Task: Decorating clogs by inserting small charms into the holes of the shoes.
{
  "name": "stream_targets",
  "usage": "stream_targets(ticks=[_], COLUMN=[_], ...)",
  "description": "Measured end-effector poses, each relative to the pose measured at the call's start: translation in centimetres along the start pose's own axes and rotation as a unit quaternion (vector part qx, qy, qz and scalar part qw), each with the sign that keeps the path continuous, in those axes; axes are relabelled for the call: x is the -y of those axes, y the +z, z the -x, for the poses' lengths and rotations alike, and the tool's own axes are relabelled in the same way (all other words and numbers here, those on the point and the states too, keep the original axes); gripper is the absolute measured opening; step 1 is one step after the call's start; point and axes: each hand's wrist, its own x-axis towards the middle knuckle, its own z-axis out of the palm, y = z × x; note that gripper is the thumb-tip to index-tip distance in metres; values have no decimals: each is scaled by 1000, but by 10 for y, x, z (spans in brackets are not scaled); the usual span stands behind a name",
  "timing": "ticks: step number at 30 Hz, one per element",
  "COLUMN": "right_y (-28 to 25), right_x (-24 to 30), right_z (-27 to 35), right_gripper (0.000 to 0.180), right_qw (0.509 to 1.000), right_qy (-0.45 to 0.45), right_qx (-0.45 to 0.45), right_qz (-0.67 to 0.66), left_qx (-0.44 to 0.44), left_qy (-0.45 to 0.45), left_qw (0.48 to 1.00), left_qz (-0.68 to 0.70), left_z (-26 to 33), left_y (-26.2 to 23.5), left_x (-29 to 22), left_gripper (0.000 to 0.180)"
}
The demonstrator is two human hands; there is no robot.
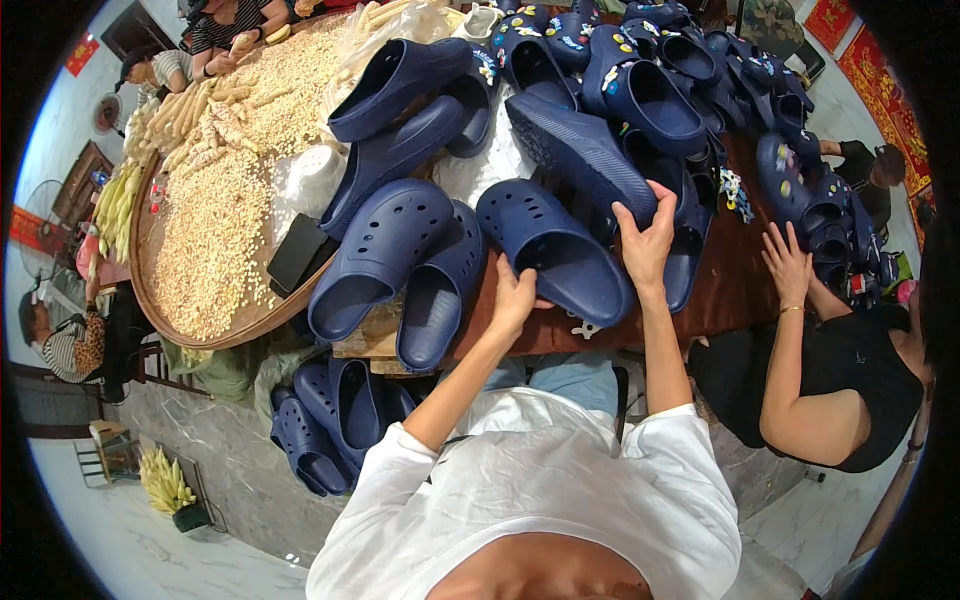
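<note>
A navy foam clog [520, 215] with round vent holes lies in front of me. My left hand [515, 302] has its side rim pinched between thumb and fingers. My right hand [647, 232] grips the end of another navy clog [580, 145], tilted so its ridged sole edge shows. To the left, a pair of plain clogs, one [385, 245] beside the other [445, 285], rests on the table edge. A small white piece [585, 329] lies below the clog at my left hand.
A round woven tray [150, 290] of corn kernels stands at the left, with a black phone [298, 255] on its rim. Charm-decorated clogs [655, 100] pile up at the far right. More clogs [330, 415] hang low by the table. A co-worker's hand [787, 262] is at the right.
</note>
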Motion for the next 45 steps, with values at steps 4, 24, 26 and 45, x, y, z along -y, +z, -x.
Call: stream_targets(ticks=[4,24,26,45], right_y=[-6,-4,-6,1], right_x=[12,39,38,29], right_z=[29,151,157,154], right_gripper=[47,21,35,69], right_qw=[997,961,943,890], right_qy=[-39,118,145,279], right_qx=[-14,234,256,155], right_qz=[66,-84,-156,-327], left_qx=[-21,-55,-55,54], left_qy=[-21,79,40,217], left_qw=[999,987,991,943], left_qz=[-43,-128,-117,-247], left_z=[49,56,54,-33], left_y=[-36,-92,-84,-58], left_x=[-45,-71,-75,-117], left_gripper=[60,54,55,49])
